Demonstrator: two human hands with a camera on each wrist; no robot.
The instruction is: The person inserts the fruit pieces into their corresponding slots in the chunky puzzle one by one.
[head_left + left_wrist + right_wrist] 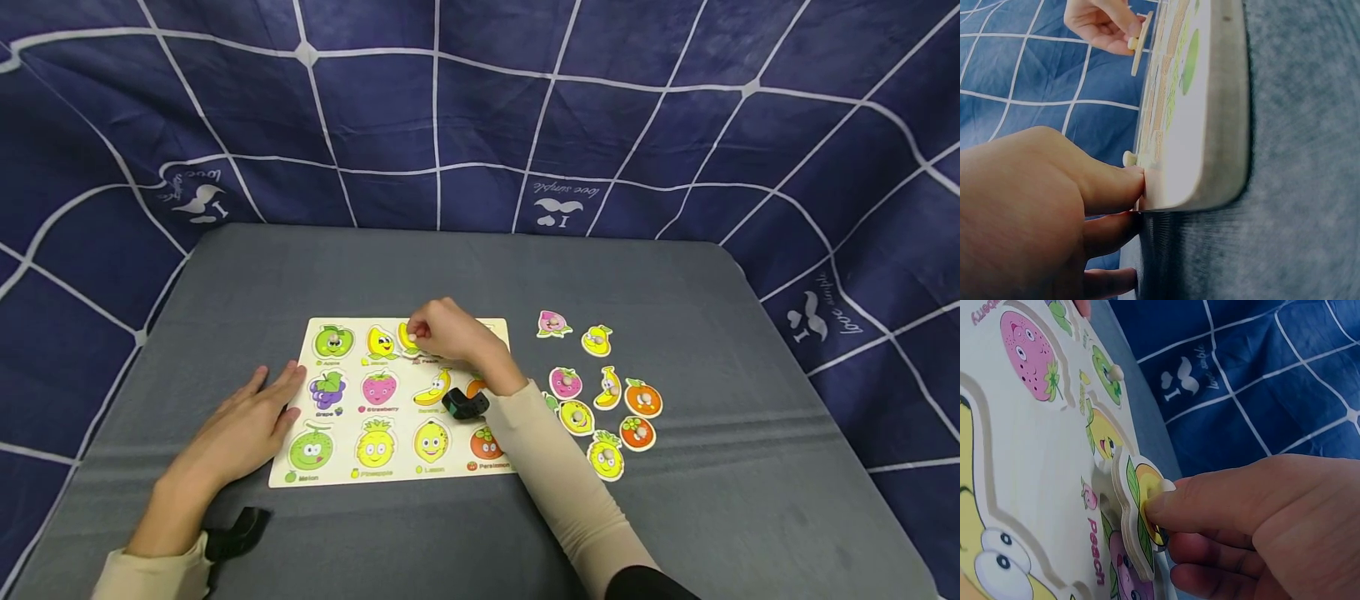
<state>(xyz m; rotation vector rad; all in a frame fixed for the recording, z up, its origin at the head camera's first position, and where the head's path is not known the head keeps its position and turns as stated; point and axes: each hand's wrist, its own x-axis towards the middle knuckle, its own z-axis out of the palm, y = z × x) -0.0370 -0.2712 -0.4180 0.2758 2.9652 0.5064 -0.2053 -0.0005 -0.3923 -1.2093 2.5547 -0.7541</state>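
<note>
A pale wooden puzzle board with printed fruit recesses lies on the table. My right hand pinches the knob of a yellow mango puzzle piece with green leaves. The piece is tilted above the board's far row, between the mango recess and the peach recess. My left hand rests at the board's left edge, fingers spread on the table. In the left wrist view its thumb touches the board's edge. An apple piece with a knob sits in its recess at the far left corner.
Right of the board lie several loose knobbed pieces, among them a peach, a pear, a banana, a lemon and a pineapple. My right forearm partly hides a green one. A blue checked cloth stands behind the grey table.
</note>
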